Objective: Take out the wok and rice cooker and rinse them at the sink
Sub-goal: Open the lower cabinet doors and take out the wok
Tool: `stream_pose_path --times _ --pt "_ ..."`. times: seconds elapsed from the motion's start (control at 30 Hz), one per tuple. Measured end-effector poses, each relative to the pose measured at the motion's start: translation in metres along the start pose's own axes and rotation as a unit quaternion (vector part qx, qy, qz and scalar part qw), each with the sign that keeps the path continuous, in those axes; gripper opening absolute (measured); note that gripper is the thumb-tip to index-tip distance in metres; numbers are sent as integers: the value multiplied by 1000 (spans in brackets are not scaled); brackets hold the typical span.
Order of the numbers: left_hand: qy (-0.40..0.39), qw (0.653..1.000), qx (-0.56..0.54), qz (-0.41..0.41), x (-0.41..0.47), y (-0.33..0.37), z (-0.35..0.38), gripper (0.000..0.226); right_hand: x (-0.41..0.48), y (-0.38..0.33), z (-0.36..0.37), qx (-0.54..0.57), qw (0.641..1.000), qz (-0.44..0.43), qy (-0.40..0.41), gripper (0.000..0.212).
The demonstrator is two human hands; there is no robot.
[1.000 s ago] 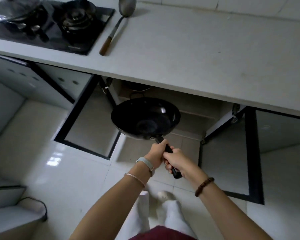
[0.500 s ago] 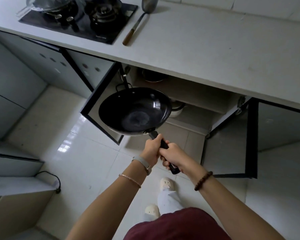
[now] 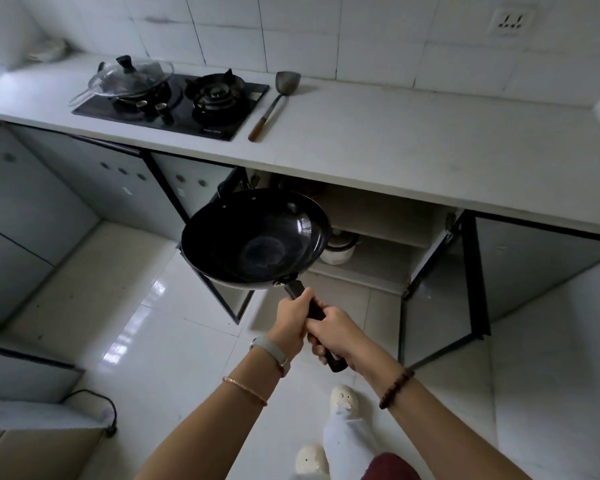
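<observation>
A black wok hangs level in the air in front of the open cabinet, its bowl facing up and empty. Both hands hold its long black handle: my left hand grips it close to the bowl, and my right hand grips it just behind, towards the handle's end. A white rice cooker stands on the lower cabinet shelf, partly hidden behind the wok's rim. No sink shows in this view.
The white countertop runs above the cabinet, with a gas hob carrying a glass-lidded pan and a metal spatula beside it. Two cabinet doors stand open onto the glossy tiled floor. A black cable lies at lower left.
The wok has come up and away from the cabinet, held by both hands throughout. The view has lifted, bringing the wall tiles, the whole hob and the rice cooker into sight.
</observation>
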State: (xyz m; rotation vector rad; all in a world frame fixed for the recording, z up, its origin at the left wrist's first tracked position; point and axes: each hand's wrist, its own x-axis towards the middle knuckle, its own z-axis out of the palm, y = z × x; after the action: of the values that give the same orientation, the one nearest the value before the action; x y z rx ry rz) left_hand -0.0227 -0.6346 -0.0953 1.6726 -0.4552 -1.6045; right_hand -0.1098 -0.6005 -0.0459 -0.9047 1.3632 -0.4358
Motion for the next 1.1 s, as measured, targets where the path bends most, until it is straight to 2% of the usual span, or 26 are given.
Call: stream_pose_path --times 0.13,0.27,0.4,0.57,0.83,1.1 --pt "-19 999 25 38 -10 17 9 15 -15 -11 -8 3 999 -39 14 10" --pt "-30 996 49 73 -8 39 30 14 -18 -29 -26 33 997 -67 35 22" --pt "-38 992 70 96 4 70 63 16 -5 -51 -55 57 993 -91 48 16" --pt "-76 987 90 106 24 113 113 14 22 -82 -99 76 988 -106 81 7" --pt "-126 980 115 106 83 160 169 21 83 -115 -150 82 981 -117 128 14" --pt "-145 975 149 83 150 201 194 21 159 -150 -177 50 979 -111 165 20"
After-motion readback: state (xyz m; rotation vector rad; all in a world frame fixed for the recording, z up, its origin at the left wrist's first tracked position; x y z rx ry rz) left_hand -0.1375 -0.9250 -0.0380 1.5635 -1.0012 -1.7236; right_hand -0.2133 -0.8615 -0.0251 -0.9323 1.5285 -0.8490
